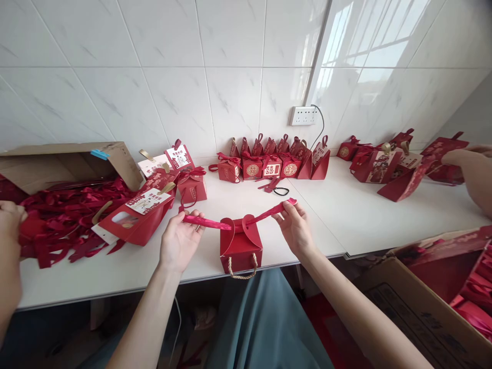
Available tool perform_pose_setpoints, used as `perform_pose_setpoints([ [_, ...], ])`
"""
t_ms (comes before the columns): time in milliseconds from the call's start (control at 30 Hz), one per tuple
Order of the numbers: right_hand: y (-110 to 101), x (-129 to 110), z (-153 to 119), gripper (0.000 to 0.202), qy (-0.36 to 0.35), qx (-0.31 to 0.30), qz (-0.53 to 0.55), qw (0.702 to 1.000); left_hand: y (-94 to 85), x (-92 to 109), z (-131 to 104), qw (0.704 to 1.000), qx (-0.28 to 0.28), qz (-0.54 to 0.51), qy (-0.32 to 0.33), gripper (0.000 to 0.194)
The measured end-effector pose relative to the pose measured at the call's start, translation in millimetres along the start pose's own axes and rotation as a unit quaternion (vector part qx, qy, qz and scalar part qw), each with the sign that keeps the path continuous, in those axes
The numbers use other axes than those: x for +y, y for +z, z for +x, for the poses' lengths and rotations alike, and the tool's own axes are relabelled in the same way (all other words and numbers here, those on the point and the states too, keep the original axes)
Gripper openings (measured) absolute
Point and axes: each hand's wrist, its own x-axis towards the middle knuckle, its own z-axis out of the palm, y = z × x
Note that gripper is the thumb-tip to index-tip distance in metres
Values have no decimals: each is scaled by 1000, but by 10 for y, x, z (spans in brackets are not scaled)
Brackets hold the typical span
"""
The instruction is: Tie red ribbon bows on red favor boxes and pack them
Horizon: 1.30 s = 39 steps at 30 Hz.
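A small red gift box (241,251) with a twisted gold rope handle stands at the front edge of the white table (203,251). Its curved top flaps meet, and a red ribbon (209,223) runs through them, both ends pulled out sideways. My left hand (180,238) pinches the ribbon's left end, above the table left of the box. On the right, my right hand (295,225) pinches the other end between thumb and finger, slightly higher. Neither hand touches the box.
Red gift boxes (271,166) line the tiled wall; others stand at the right. Left lie red ribbons (69,215) by a cardboard box (123,164). An open carton (418,307) stands lower right. Other people's hands show at the left (9,225) and right (471,164) edges.
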Motion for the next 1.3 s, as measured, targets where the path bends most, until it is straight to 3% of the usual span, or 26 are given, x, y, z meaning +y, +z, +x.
perform_pose_setpoints([
  [267,95,-175,35,24,-123,30,-47,991,160,109,36,999,-16,-3,28,9],
  [600,441,-411,64,14,-213,-57,-182,958,478,180,113,980,-179,21,81,23],
  [800,799,-497,21,17,-174,-149,-235,945,674,165,93,962,-229,89,116,19],
  [933,961,-504,-7,15,-119,-173,-245,946,766,151,45,959,-238,104,114,19],
  [1133,1072,-477,-5,12,-96,-232,-179,951,844,165,-28,963,-224,111,106,24],
  [1300,1083,-429,-2,13,-73,-238,-151,957,878,181,-84,959,-236,108,111,25],
])
